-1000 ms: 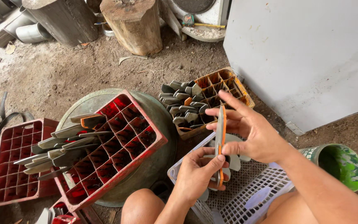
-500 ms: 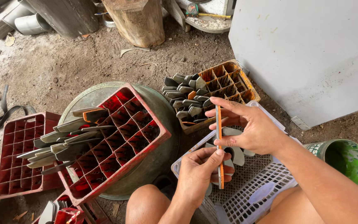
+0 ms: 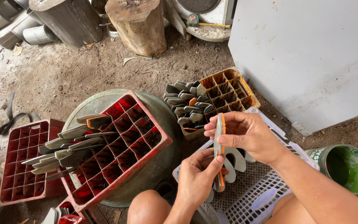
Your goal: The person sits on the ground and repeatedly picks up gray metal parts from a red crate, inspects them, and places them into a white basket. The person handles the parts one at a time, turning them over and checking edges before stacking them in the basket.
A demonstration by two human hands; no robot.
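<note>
My right hand (image 3: 248, 135) grips the upper end of a flat grey piece with an orange edge (image 3: 219, 137), held upright on its edge. My left hand (image 3: 198, 178) pinches its lower end from below. Both hands hover over a white plastic basket (image 3: 255, 191) that holds more grey curved pieces (image 3: 233, 159). To the left, a red divided crate (image 3: 117, 149) rests tilted on a round green drum top (image 3: 162, 124), with several grey pieces stuck into its left cells.
An orange divided crate (image 3: 228, 89) partly filled with grey pieces sits behind the basket. A second red crate (image 3: 21, 161) lies at the left on the dirt floor. A green bucket (image 3: 347, 168) is at the right, a white panel (image 3: 307, 54) behind, wooden stumps (image 3: 139, 25) at the back.
The view has shifted slightly. My hands have brought the orange-edged piece a little lower and closer, still held at both ends.
</note>
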